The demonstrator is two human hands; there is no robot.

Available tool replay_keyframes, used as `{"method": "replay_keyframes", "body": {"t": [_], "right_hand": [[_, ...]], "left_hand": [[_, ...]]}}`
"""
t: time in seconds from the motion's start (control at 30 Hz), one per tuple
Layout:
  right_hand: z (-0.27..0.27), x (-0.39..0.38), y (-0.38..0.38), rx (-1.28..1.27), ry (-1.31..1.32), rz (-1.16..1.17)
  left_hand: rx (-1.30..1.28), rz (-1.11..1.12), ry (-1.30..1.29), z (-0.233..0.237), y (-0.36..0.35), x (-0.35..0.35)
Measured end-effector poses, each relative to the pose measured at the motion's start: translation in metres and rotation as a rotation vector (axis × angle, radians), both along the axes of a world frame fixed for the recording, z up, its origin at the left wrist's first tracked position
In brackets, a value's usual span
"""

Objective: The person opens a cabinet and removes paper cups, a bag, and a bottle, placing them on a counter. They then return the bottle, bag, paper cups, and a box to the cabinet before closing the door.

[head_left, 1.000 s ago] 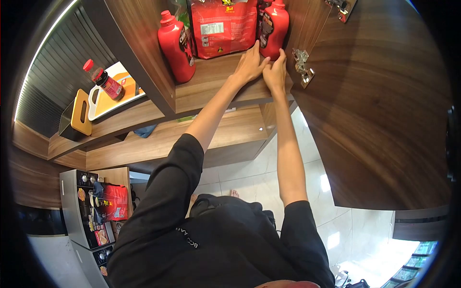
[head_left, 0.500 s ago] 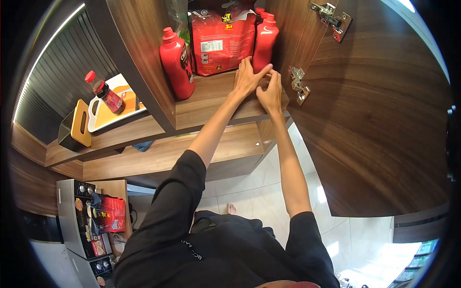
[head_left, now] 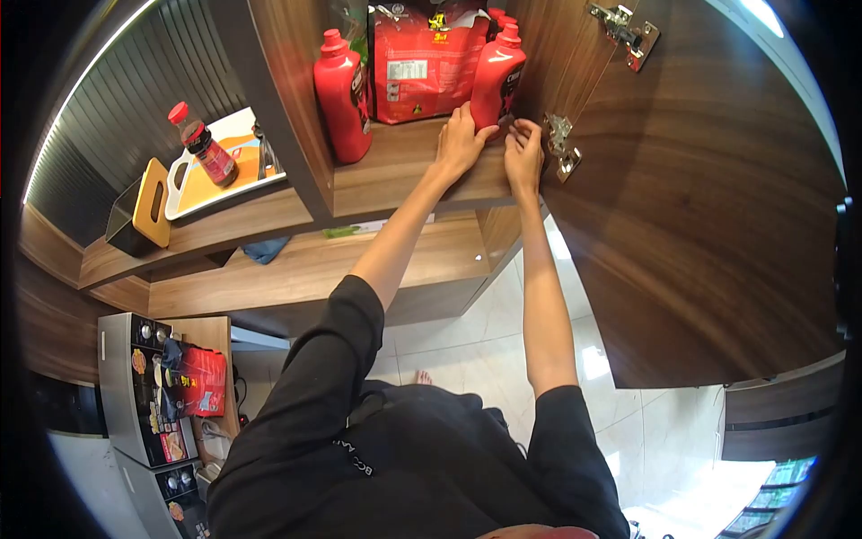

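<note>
A red bottle (head_left: 498, 76) with a red cap and dark label stands on the cabinet shelf at the right. My left hand (head_left: 460, 145) is closed about its lower left side, thumb across the front. At its lower right, my right hand (head_left: 523, 160) has its fingers curled in against the base, fingertips partly hidden. Just behind and left is a large red 3in1 pouch (head_left: 426, 76). Farther left stands a second red bottle (head_left: 342, 103), apart from my hands. More red caps show behind the right bottle.
The cabinet door (head_left: 700, 207) hangs open at the right, its metal hinge (head_left: 561, 148) close to my right hand. Past the divider (head_left: 283, 99), a sauce bottle (head_left: 208, 154) rests on a white tray (head_left: 180, 211). A lower shelf (head_left: 404, 269) runs beneath.
The right bottle has turned, so its dark label now faces forward. My right hand has moved from beside my left thumb to the bottle's right side. The camera view has shifted slightly.
</note>
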State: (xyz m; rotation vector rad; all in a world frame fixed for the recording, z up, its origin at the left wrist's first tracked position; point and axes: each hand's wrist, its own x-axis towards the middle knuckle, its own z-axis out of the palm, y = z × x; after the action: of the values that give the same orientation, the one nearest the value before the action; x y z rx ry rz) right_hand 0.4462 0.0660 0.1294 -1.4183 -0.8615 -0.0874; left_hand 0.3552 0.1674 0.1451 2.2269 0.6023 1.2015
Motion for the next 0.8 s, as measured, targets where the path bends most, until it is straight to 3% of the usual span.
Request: {"method": "replay_keyframes", "body": {"t": [0.17, 0.3, 0.33, 0.43, 0.47, 0.57, 0.6, 0.7, 0.73, 0.8], "right_hand": [[0.018, -0.017, -0.004, -0.122, -0.115, 0.046], [0.028, -0.055, -0.012, 0.074, 0.063, 0.371], [0.027, -0.059, -0.017, -0.038, 0.086, 0.388], [0.026, -0.088, -0.022, -0.069, 0.061, 0.329], [0.009, -0.084, -0.016, -0.059, -0.035, 0.304], [0.008, -0.110, -0.035, -0.138, 0.043, 0.296], [0.026, -0.133, -0.050, -0.102, 0.129, 0.371], [0.006, -0.152, -0.067, -0.100, 0.129, 0.359], [-0.003, -0.158, -0.071, -0.102, 0.130, 0.329], [-0.036, -0.160, -0.087, -0.209, 0.169, 0.448]], "left_hand": [[-0.057, -0.228, -0.074, -0.002, -0.005, -0.059], [-0.155, -0.353, 0.105, 0.008, -0.001, -0.114], [-0.204, -0.365, 0.098, 0.008, -0.001, -0.118], [-0.277, -0.461, -0.322, 0.025, -0.017, -0.118], [-0.383, -0.440, -0.396, 0.029, -0.023, -0.118], [-0.404, -0.264, -0.326, 0.036, -0.057, -0.137], [-0.373, -0.256, -0.383, 0.034, -0.065, -0.143], [-0.398, -0.277, -0.328, 0.037, -0.089, -0.181], [-0.460, -0.382, -0.446, 0.030, -0.098, -0.191], [-0.381, -0.298, -0.310, 0.015, -0.113, -0.221]]}}
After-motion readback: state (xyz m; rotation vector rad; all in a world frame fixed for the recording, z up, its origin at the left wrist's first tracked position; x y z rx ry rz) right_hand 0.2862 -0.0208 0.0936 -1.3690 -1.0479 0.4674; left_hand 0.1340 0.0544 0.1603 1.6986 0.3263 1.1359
